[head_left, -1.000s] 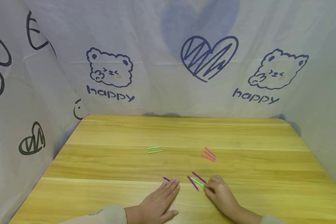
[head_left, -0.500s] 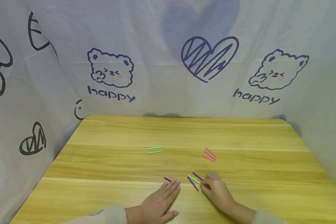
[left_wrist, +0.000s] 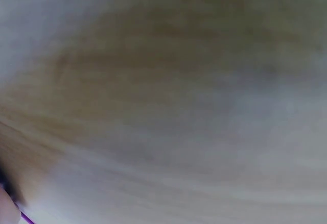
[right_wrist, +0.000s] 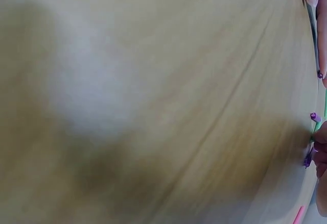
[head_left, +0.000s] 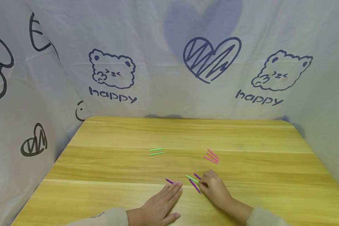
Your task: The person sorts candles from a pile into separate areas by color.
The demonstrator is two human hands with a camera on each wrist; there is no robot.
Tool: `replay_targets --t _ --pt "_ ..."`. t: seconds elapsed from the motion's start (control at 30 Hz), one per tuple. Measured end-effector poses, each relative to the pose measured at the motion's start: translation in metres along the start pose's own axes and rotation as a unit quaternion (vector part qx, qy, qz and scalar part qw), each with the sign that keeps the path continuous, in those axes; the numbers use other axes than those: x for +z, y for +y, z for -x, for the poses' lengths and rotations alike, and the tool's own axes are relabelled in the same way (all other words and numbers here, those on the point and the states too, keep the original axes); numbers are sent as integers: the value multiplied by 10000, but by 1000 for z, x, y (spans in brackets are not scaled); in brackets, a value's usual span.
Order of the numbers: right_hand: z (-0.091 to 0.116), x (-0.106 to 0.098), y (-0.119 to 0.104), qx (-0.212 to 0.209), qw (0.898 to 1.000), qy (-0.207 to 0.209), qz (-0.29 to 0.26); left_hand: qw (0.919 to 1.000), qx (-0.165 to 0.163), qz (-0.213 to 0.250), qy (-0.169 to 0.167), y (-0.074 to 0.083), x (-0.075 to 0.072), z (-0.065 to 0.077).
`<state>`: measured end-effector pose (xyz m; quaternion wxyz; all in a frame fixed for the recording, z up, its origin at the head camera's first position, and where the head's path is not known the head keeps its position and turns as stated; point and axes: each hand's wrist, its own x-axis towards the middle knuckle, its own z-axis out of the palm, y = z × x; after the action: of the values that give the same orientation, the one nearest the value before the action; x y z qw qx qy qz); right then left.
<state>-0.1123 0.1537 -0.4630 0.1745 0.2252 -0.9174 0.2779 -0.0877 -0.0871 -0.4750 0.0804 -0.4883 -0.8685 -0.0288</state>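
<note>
In the head view my right hand (head_left: 214,188) pinches the near end of a thin green stick (head_left: 191,178) between thumb and fingers, low over the table. One purple stick (head_left: 194,186) lies slantwise just below the green one. Above it another purple stick (head_left: 197,176) is partly hidden by the right fingers. My left hand (head_left: 162,201) rests flat on the table, fingers straight, over the end of a third purple stick (head_left: 169,181). In the right wrist view the right fingers (right_wrist: 320,145) and purple ends show only at the right edge.
On the wooden table (head_left: 110,166) two green sticks (head_left: 157,153) lie side by side farther back. Three pink sticks (head_left: 212,157) lie to the right of them. A white cloth (head_left: 158,88) with drawings hangs behind and at the sides of the table.
My right hand has moved left, carrying the green stick so its far end now reaches left past the slanted purple stick. My left hand has stayed in place.
</note>
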Motion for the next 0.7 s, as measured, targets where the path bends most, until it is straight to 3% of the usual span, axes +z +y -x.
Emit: replay_targets --t 0.33,0.7 --pt "-12 4 0 106 9994 -327 14 9999 63 24 -77 0 -2 1" --pt "-29 7 5 -188 9986 -484 -21 10000 -8 3 -68 -1 -1 1"
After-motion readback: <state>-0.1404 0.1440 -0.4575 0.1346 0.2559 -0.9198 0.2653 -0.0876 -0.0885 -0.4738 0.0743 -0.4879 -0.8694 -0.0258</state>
